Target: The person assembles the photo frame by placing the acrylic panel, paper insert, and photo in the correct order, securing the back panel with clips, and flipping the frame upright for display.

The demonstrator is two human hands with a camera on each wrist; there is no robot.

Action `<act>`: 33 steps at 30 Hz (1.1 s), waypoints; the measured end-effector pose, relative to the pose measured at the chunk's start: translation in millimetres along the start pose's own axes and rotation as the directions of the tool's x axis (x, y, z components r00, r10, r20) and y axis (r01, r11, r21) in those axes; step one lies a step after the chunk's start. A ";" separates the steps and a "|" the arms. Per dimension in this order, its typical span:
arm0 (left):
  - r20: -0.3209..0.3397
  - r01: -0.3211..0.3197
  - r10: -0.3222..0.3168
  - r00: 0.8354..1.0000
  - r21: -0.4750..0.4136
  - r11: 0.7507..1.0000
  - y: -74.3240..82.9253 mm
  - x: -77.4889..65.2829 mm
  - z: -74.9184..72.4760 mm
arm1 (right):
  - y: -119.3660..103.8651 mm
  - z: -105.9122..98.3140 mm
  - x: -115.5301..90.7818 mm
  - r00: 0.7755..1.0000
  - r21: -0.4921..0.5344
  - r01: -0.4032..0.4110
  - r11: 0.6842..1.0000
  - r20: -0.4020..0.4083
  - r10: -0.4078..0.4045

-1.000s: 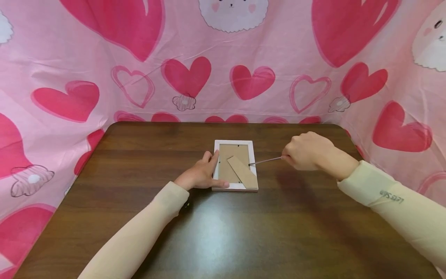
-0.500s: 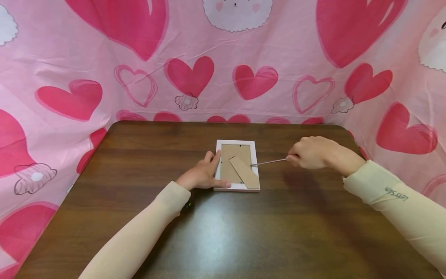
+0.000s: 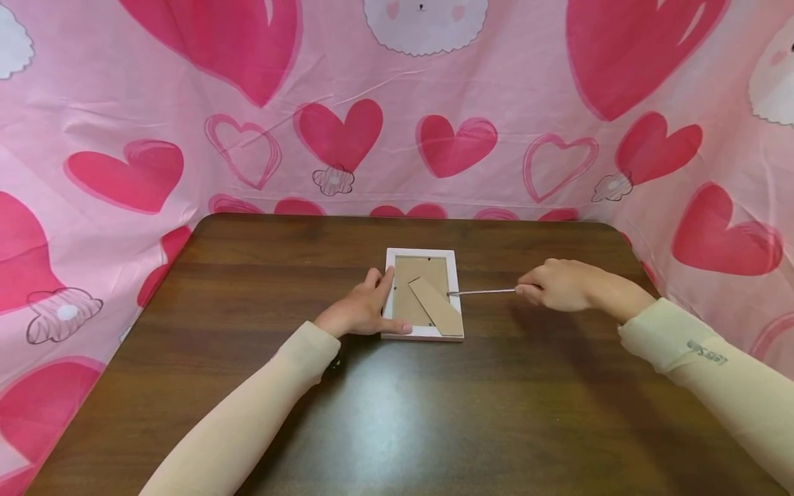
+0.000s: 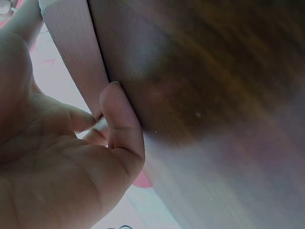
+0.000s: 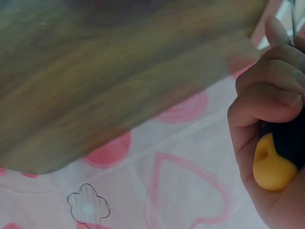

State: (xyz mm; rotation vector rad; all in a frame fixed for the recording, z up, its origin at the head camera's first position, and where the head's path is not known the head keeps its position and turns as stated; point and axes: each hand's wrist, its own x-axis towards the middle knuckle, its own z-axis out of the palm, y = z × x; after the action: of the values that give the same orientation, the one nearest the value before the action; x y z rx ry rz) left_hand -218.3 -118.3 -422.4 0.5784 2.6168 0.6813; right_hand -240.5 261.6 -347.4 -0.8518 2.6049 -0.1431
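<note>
A white picture frame [image 3: 452, 270] lies face down on the table, its brown backing board [image 3: 412, 265] showing. The slanted stand leg [image 3: 437, 308] crosses the board, and small dark tabs sit along its edges. My left hand [image 3: 356, 310] grips the frame's near left corner, thumb on the near rim and fingers along the left side. In my right hand [image 3: 561, 284] is a screwdriver [image 3: 486, 291]; its thin shaft points left and its tip is at the tab on the right edge. Its black and yellow handle [image 5: 274, 167] shows inside the curled fingers in the right wrist view.
The dark wooden table [image 3: 279, 275] extends on all sides of the frame. A pink cloth [image 3: 397, 89] printed with hearts hangs behind and beside the table. Something small and dark shows beneath the left cuff [image 3: 336, 361].
The right hand has dropped a little and shifted slightly right, so the screwdriver's shaft lies closer to level. Its tip stays at the same tab. The left hand keeps its hold on the picture frame.
</note>
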 end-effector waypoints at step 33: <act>0.021 0.009 -0.010 1.000 0.023 1.000 -5.5 7.9 4.4 | -32.1 -19.9 10.8 0.993 -0.196 -0.073 0.978 0.073 0.089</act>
State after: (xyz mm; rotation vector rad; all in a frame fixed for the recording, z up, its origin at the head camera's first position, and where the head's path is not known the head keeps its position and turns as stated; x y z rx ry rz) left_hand -224.7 -117.4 -430.8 0.5761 2.6093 0.6400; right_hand -238.9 228.7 -325.9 -0.7952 2.6021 0.1664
